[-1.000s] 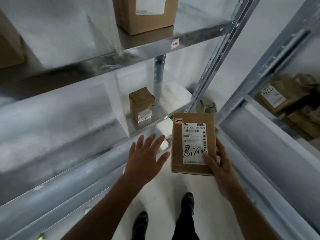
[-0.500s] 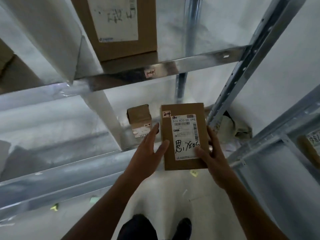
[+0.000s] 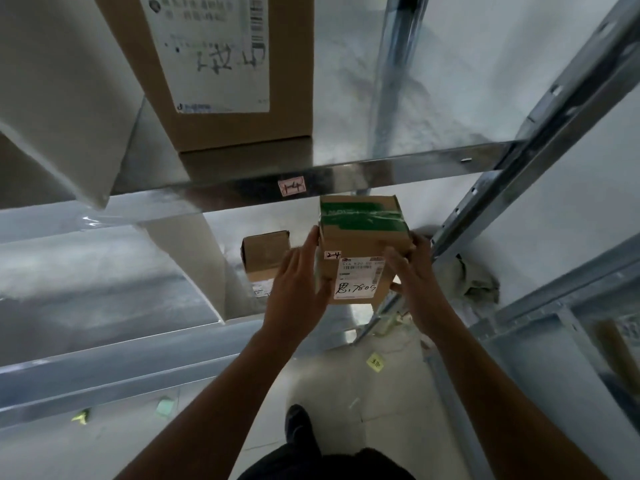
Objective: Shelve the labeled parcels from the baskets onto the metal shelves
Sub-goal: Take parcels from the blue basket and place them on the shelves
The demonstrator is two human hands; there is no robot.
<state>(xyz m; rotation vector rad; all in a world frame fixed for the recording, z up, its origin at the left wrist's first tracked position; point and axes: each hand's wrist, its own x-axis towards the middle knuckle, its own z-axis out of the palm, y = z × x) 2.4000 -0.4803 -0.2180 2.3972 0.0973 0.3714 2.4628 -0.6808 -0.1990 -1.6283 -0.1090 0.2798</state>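
Holding parcel [image 3: 360, 237] between flat left hand [image 3: 298, 282] and curled right hand [image 3: 412, 271], above shelf's [image 3: 104, 358] front edge, just beside small box [image 3: 265, 254] already shelved; not yet set down.

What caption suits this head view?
Right hand grips a taped parcel, left hand steadying it, before a shelf holding a smaller box.

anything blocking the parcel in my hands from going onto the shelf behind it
Nothing visible blocks it. The parcel, held between left hand and right hand, has a small box on the shelf to its left, and the upper shelf beam just above its top. The spot right behind it is hidden.
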